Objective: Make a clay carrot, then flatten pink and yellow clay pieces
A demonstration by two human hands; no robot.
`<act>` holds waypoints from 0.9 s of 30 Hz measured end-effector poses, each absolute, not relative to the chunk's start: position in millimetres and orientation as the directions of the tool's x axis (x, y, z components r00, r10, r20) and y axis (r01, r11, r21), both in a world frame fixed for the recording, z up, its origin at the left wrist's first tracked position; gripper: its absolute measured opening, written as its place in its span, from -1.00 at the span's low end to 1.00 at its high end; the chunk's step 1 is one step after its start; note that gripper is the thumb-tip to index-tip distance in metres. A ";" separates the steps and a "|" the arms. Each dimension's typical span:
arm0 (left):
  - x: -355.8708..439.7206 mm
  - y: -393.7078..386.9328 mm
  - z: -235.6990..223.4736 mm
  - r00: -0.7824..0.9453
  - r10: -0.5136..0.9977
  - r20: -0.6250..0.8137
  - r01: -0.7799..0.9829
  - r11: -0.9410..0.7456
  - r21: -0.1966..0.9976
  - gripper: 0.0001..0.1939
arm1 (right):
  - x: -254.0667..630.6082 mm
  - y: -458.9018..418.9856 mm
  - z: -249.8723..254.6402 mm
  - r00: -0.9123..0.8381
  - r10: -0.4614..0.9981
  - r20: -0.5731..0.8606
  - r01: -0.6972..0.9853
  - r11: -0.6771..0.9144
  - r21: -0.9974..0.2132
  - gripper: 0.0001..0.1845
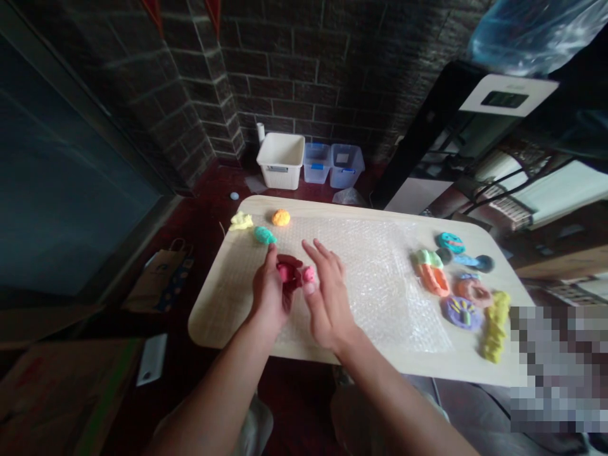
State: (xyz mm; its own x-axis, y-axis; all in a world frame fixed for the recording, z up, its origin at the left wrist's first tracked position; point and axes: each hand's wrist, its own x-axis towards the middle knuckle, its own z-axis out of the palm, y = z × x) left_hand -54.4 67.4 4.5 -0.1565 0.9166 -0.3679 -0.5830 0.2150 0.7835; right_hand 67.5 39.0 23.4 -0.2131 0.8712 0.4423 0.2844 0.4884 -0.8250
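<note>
Pink clay (285, 273) is cupped in the left hand (266, 292), raised over the tabletop (216, 320) left of its middle and nearer the front edge. The left fingers curl around it in shadow, probably to steady the lump while leaving its side toward the other palm exposed. The right hand (331, 292) appears to hold a small pink piece (309, 274) at the tip of its thumb, the other fingers stretched out loosely; a light grip like that would likely spare soft clay from being squashed. How the piece meets the fingers behind it cannot be made out.

Bubble wrap (375, 291) covers the middle of the tabletop, perhaps to shield it. Near the back left corner lie a pale yellow lump (241, 221), an orange lump (280, 218) and a green lump (265, 235), close enough to be reached easily. Shaped pieces cluster toward the right edge, among them a purple disc (462, 313) and a yellow strip (496, 326) near the front right corner, seemingly kept there to leave working room around the hands.
</note>
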 end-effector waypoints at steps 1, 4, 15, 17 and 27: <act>-56.7 67.1 8.2 -0.150 0.891 -0.428 -0.639 0.243 0.730 -0.42 | 73.1 42.8 21.5 -0.114 0.895 0.431 0.243 0.445 -0.862 -0.48; -57.1 64.9 21.7 -0.051 0.874 -0.483 -0.746 0.288 0.600 -0.34 | 86.7 54.8 13.2 0.103 0.928 0.359 0.124 0.346 -0.930 -0.59; -51.9 63.4 39.0 0.067 0.882 -0.466 -0.828 0.309 0.467 -0.42 | 86.9 55.8 10.2 -0.005 0.930 0.368 0.186 0.362 -0.913 -0.73; -52.8 64.7 35.8 0.091 0.898 -0.431 -0.845 0.299 0.444 -0.59 | 88.3 56.8 13.6 -0.052 0.913 0.405 0.240 0.406 -0.882 -0.79; -54.8 57.4 21.1 0.084 0.961 -0.263 -0.705 0.244 0.666 -0.53 | 90.2 62.1 15.3 -0.063 0.942 0.330 0.217 0.336 -0.917 -0.76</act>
